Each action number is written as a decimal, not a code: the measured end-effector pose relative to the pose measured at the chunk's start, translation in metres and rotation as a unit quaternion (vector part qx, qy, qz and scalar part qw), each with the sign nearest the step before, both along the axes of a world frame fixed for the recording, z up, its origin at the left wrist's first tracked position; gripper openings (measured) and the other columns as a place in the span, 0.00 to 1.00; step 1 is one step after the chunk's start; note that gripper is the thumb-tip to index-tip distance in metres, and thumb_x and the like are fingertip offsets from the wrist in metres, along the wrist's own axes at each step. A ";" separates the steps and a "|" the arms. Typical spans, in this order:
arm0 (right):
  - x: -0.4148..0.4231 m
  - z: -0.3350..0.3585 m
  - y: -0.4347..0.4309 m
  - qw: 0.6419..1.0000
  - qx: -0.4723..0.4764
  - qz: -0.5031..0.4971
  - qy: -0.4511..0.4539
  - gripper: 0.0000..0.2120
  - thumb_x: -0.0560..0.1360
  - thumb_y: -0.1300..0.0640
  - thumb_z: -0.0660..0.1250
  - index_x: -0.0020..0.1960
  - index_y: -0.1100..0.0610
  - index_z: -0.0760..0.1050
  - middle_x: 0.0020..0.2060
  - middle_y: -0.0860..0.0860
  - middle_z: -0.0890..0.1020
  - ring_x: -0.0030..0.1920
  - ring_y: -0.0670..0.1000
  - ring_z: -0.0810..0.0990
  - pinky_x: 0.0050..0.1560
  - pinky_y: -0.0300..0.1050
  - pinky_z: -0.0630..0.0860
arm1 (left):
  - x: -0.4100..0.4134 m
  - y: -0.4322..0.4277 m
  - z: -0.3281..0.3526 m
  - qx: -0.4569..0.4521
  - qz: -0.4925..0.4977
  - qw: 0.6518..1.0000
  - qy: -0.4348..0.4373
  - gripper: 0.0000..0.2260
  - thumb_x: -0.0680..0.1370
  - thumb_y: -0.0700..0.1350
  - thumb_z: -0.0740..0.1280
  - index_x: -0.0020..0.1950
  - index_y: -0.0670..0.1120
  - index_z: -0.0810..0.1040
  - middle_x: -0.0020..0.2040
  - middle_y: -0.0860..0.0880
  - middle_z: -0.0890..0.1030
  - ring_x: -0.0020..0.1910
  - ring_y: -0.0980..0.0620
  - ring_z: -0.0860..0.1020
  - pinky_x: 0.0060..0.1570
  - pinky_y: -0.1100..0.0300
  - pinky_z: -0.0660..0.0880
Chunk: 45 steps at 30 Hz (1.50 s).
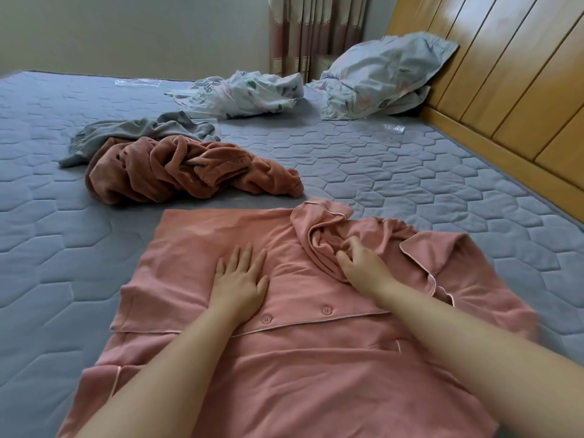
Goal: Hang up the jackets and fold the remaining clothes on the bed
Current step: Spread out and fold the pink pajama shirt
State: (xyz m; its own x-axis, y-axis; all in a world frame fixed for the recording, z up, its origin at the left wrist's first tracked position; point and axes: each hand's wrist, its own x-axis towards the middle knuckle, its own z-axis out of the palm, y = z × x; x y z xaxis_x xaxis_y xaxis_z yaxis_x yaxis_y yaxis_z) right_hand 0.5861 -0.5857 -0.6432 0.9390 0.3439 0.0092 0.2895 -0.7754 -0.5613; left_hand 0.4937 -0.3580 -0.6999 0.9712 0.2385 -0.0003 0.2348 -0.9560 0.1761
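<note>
Now pinning pink shirt [316,374] with flat, released left hand [241,279], grasping bunched sleeve [319,245] with right hand [360,263]; risks skewing fold by tugging.

The pink pajama shirt [316,374] is smooth matt cloth with what look like plastic buttons [266,319], the rust-brown garment [177,172] plush fleece, the mattress [379,159] quilted matt fabric, and the headboard [505,74] glossy varnished wood.

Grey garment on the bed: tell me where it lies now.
Head view: the grey garment lies crumpled left of centre on the mattress, against the far side of the rust-brown fleece garment, with floral bedding beyond.
</note>
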 end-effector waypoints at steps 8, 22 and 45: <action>0.009 0.024 0.038 0.966 -0.249 0.001 0.072 0.32 0.81 0.40 0.44 0.70 0.62 0.69 0.69 0.61 0.70 0.69 0.60 0.68 0.68 0.50 0.62 | -0.060 0.063 -0.003 0.023 0.172 0.985 0.010 0.28 0.79 0.62 0.47 0.78 0.57 0.47 0.79 0.52 0.44 0.78 0.49 0.42 0.73 0.42 0.42; 0.072 0.006 0.085 0.975 0.027 -0.220 0.022 0.24 0.77 0.44 0.59 0.62 0.61 0.74 0.58 0.58 0.80 0.60 0.59 0.77 0.59 0.48 0.71 | -0.061 0.064 -0.009 0.010 0.167 0.983 -0.081 0.33 0.72 0.57 0.48 0.77 0.51 0.60 0.78 0.46 0.57 0.78 0.47 0.50 0.73 0.41 0.46; -0.019 0.010 0.067 0.962 -0.026 0.111 -0.247 0.18 0.73 0.57 0.55 0.55 0.63 0.77 0.55 0.57 0.75 0.55 0.59 0.74 0.55 0.51 0.71 | -0.078 0.061 -0.004 -0.101 -0.068 0.957 -0.262 0.22 0.73 0.53 0.61 0.62 0.46 0.79 0.50 0.49 0.82 0.50 0.45 0.78 0.51 0.50 0.75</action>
State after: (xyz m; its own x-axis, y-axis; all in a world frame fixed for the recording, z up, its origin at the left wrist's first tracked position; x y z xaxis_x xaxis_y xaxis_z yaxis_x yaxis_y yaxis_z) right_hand 0.5675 -0.5187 -0.6331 0.7274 0.5477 0.4135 0.6730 -0.6870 -0.2740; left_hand 0.4157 -0.2972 -0.7041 0.8724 0.1567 0.4629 -0.0604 -0.9054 0.4203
